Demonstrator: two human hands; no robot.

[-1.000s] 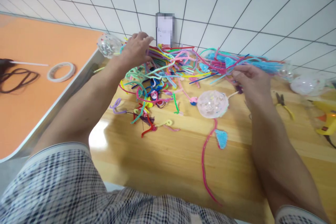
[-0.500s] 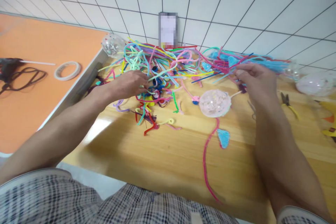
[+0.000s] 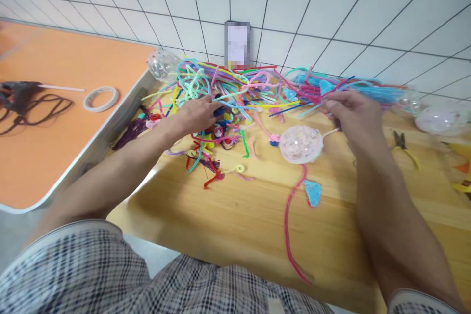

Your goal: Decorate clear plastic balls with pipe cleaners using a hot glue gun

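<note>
My left hand [image 3: 198, 115] reaches into a tangled pile of colored pipe cleaners [image 3: 206, 81], its fingers slightly apart and partly lost among the pieces. My right hand [image 3: 355, 113] is closed in a pinch beside a bundle of blue pipe cleaners [image 3: 382, 91]; what lies between the fingertips is too small to make out. Between the hands rests a clear confetti-filled balloon [image 3: 300, 144] with a pale stick at its right side. Below it lie a long pink pipe cleaner [image 3: 287, 221] and a blue fuzzy triangle [image 3: 313, 193].
Yellow-handled pliers [image 3: 405, 148] and another confetti balloon [image 3: 443, 117] lie to the right. On the orange table at left are a tape roll [image 3: 86, 100] and a black glue gun [image 3: 16, 95]. A phone [image 3: 237, 44] leans on the tiled wall.
My left hand has shifted a little to the right over the pile, and a purple tassel left of the forearm shows more. The right hand has moved slightly left, still pinched.
</note>
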